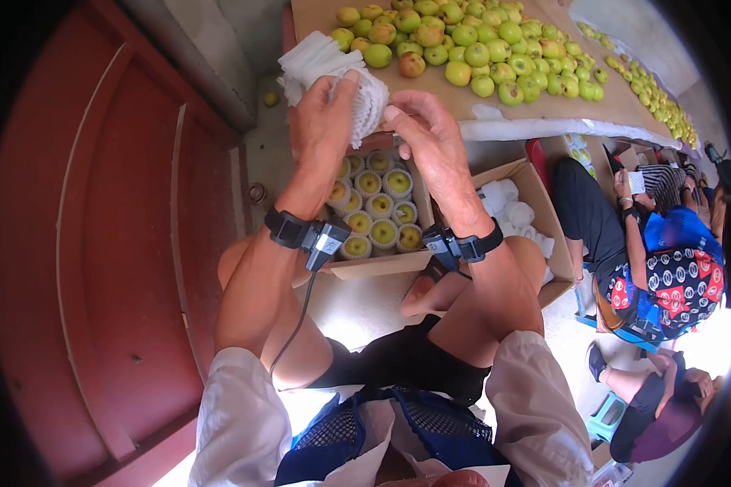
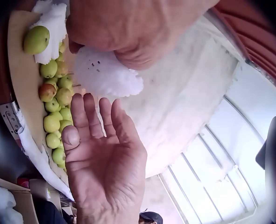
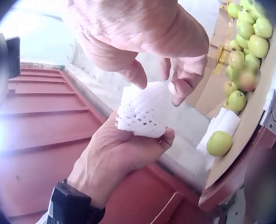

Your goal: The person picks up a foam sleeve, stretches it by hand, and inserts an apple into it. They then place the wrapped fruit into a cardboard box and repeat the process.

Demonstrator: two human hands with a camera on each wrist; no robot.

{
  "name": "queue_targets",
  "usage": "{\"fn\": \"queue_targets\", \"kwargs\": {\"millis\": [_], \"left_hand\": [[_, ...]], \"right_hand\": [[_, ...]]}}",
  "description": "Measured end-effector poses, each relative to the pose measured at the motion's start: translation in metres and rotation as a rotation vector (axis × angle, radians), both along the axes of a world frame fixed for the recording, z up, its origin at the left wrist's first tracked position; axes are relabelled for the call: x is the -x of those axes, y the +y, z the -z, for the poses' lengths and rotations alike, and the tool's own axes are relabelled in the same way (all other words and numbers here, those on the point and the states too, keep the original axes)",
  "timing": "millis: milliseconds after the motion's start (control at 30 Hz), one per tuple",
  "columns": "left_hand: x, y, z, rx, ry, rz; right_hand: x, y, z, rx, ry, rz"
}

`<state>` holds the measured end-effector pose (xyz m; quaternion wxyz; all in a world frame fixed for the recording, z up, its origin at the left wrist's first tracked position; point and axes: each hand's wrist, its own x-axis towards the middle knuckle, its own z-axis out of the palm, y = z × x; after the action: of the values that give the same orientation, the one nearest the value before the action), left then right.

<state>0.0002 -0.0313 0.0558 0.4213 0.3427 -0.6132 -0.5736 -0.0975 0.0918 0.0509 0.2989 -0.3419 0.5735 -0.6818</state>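
Observation:
My left hand [image 1: 325,118] grips a white foam net sleeve [image 1: 371,105], its mesh end turned outward. Whether anything sits inside the sleeve I cannot tell. Close beside it is my right hand [image 1: 434,138], fingers fairly straight. In the left wrist view the palm of the right hand [image 2: 107,158] faces the camera, fingertips just short of the sleeve [image 2: 107,74]. A pile of flattened foam sleeves [image 1: 313,61] lies at the table corner, with a green apple [image 3: 219,143] against it in the right wrist view.
Loose green apples [image 1: 471,49] cover the cardboard-topped table [image 1: 430,93]. Below stands a box [image 1: 382,266] of sleeved apples; to its right, another box [image 1: 536,174] holds white foam sleeves. A red door [image 1: 97,243] rises at left. Several people sit at right, one in a patterned top [image 1: 674,280].

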Motion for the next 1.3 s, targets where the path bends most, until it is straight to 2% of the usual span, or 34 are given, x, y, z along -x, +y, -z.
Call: {"fn": "queue_targets", "kwargs": {"millis": [100,200,333,400,500,533,633,733,833,933,1133,1233,1300], "left_hand": [[0.0,0.001,0.0,0.005,-0.022,-0.024],[0.001,0.009,-0.003,-0.013,0.006,0.005],[0.005,0.012,0.002,-0.012,0.074,0.072],[0.004,0.011,0.004,-0.103,0.088,0.151],[-0.002,0.009,-0.002,-0.296,0.195,0.335],[-0.003,0.009,-0.005,-0.369,0.244,0.408],[-0.001,0.013,-0.009,-0.514,0.335,0.425],[-0.002,0.004,0.001,-0.56,0.44,0.544],[-0.004,-0.006,0.005,-0.653,0.62,0.727],[-0.006,0.008,-0.007,-0.635,0.64,0.697],[-0.004,0.008,-0.005,-0.506,0.607,0.887],[-0.003,0.011,-0.003,-0.411,0.472,0.756],[-0.004,0.01,-0.001,-0.449,0.424,0.757]], "right_hand": [[-0.007,0.001,-0.003,0.032,0.06,-0.023],[-0.013,0.003,-0.007,0.049,-0.059,-0.064],[-0.004,-0.001,0.007,0.036,-0.063,-0.021],[0.003,-0.003,0.017,0.068,-0.117,0.018],[0.014,-0.002,0.016,0.188,-0.496,0.026],[0.021,0.001,0.019,0.212,-0.558,-0.076],[0.022,0.0,0.014,0.27,-0.778,-0.124],[0.025,0.003,0.011,0.281,-0.909,-0.269],[0.031,0.0,0.015,0.316,-0.978,-0.248],[0.04,0.004,0.018,0.322,-0.986,-0.18],[0.037,0.01,0.009,0.337,-1.02,-0.144],[0.038,0.009,0.01,0.371,-0.975,-0.114],[0.039,0.011,0.008,0.361,-0.955,-0.126]]}}
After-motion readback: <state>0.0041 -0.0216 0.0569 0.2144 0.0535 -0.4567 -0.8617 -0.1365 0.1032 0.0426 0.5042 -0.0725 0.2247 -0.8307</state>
